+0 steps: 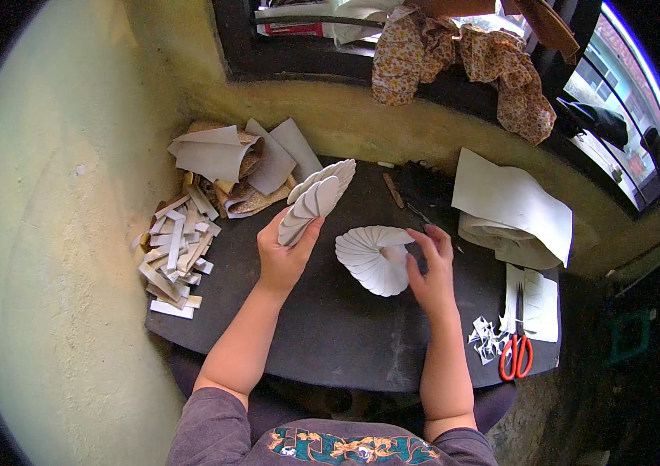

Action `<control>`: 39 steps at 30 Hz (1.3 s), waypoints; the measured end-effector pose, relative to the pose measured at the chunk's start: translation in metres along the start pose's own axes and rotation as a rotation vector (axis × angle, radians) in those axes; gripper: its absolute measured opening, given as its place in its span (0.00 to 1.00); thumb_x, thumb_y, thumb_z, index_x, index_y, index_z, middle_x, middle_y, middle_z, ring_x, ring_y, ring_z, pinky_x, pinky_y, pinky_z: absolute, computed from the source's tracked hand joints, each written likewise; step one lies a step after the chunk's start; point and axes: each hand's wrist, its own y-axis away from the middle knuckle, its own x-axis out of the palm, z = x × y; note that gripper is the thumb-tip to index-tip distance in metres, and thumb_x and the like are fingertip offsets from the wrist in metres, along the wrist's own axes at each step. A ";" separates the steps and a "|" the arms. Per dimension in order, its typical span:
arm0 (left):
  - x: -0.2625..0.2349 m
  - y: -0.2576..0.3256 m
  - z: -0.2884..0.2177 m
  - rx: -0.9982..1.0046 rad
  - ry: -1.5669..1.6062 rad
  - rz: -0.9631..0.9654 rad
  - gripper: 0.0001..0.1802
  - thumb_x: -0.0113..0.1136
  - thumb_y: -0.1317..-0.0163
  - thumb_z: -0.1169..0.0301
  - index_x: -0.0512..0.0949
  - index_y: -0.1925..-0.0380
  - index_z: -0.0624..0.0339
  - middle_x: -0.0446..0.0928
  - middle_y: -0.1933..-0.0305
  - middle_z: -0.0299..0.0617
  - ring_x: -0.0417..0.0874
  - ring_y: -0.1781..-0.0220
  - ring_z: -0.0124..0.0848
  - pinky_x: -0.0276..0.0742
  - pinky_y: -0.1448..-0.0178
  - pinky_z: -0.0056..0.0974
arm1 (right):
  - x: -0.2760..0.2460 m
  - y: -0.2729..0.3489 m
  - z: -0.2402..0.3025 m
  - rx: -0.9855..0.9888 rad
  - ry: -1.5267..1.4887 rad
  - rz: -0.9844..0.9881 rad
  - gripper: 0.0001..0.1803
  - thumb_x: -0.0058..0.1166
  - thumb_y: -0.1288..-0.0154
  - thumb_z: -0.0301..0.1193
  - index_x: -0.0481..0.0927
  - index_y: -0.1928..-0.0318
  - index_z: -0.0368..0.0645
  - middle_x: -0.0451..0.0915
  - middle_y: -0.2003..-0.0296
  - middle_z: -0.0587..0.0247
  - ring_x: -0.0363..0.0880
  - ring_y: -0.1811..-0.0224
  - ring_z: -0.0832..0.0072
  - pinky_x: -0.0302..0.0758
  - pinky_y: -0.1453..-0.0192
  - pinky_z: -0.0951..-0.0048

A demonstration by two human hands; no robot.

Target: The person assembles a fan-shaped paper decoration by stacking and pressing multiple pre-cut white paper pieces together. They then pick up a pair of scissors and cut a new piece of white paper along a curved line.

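The left hand (285,260) grasps a fanned stack of white oval pieces (316,203), which projects above it. The right hand (434,272), thumb and fingers parted, adjoins a white overlapping-petal ring (363,264) on its left; gripping cannot be determined. Red-handled scissors (520,342) lie below right.

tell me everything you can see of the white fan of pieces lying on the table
The white fan is made of many thin, flat pieces with rounded outer ends, overlapping in a curled ring. They look like paper or card. It lies on the dark table, in front of the person. The right hand is at its right side, thumb and fingers spread; whether they touch it is unclear.
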 end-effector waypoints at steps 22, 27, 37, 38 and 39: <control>-0.001 -0.002 0.007 0.031 -0.102 0.002 0.12 0.61 0.44 0.75 0.76 0.59 0.67 0.79 0.64 0.40 0.77 0.62 0.23 0.72 0.57 0.28 | 0.009 -0.003 0.013 -0.076 -0.116 0.077 0.11 0.58 0.45 0.29 0.80 0.59 0.48 0.79 0.59 0.64 0.75 0.51 0.68 0.60 0.40 0.53; 0.003 0.002 0.011 0.038 -0.146 -0.067 0.16 0.57 0.40 0.74 0.73 0.53 0.66 0.78 0.58 0.43 0.77 0.56 0.26 0.71 0.51 0.31 | 0.015 0.005 0.002 0.257 -0.570 0.079 0.21 0.62 0.47 0.31 0.74 0.52 0.38 0.76 0.52 0.59 0.72 0.47 0.72 0.67 0.43 0.68; 0.012 0.009 0.022 0.020 -0.123 0.013 0.16 0.54 0.38 0.72 0.70 0.50 0.66 0.77 0.56 0.44 0.76 0.53 0.29 0.69 0.47 0.32 | 0.033 -0.015 0.003 0.175 -0.971 0.023 0.27 0.52 0.38 0.31 0.61 0.39 0.41 0.69 0.45 0.62 0.70 0.45 0.73 0.69 0.41 0.69; 0.012 0.009 0.021 0.008 -0.122 0.013 0.16 0.54 0.38 0.72 0.71 0.51 0.66 0.77 0.56 0.43 0.76 0.53 0.29 0.69 0.47 0.32 | 0.028 -0.017 0.008 0.234 -1.103 0.055 0.26 0.50 0.37 0.31 0.61 0.39 0.41 0.69 0.45 0.62 0.71 0.45 0.72 0.69 0.41 0.70; 0.011 0.010 0.018 -0.005 -0.122 0.011 0.16 0.55 0.38 0.72 0.71 0.52 0.67 0.77 0.56 0.43 0.76 0.53 0.29 0.69 0.47 0.32 | 0.024 -0.020 0.015 0.295 -1.234 0.089 0.26 0.49 0.36 0.32 0.62 0.39 0.41 0.70 0.45 0.62 0.71 0.45 0.72 0.69 0.41 0.71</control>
